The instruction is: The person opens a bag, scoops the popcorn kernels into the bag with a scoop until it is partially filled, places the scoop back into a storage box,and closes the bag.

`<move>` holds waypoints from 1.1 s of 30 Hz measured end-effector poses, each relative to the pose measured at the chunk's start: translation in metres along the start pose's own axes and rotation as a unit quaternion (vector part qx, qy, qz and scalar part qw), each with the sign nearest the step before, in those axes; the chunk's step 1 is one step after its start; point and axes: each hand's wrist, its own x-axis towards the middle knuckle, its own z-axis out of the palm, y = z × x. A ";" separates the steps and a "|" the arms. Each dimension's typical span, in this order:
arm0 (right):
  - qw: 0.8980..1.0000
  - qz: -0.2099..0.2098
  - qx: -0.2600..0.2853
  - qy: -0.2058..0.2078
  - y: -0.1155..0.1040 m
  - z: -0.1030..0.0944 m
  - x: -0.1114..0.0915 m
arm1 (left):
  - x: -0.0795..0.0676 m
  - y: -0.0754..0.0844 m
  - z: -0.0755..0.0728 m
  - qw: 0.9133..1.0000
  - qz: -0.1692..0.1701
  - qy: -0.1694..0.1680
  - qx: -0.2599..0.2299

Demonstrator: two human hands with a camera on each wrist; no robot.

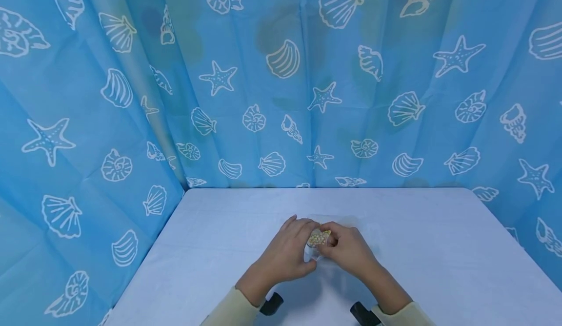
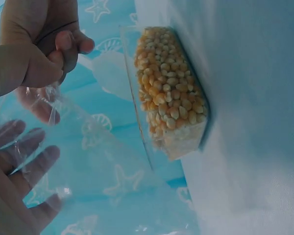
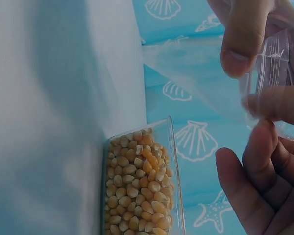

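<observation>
A clear plastic bag hangs between both hands, with ridged lines along its bunched edge. My left hand holds it, the plastic lying between thumb and fingers; in the left wrist view its spread fingers show through the film. My right hand pinches the bag between thumb and fingertips, close to the left thumb. Below and beyond the hands, a clear rectangular container of dried corn kernels stands on the table. In the head view the fingers partly cover the kernels.
A white-covered table spreads around the hands. Behind and to the left hangs a blue curtain printed with white shells and starfish. Black camera mounts sit below both wrists, by the pale sleeves.
</observation>
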 end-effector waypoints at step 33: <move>0.998 -0.006 0.057 0.022 0.000 0.002 0.000 | -0.001 -0.002 0.015 0.997 -0.038 0.029 -0.054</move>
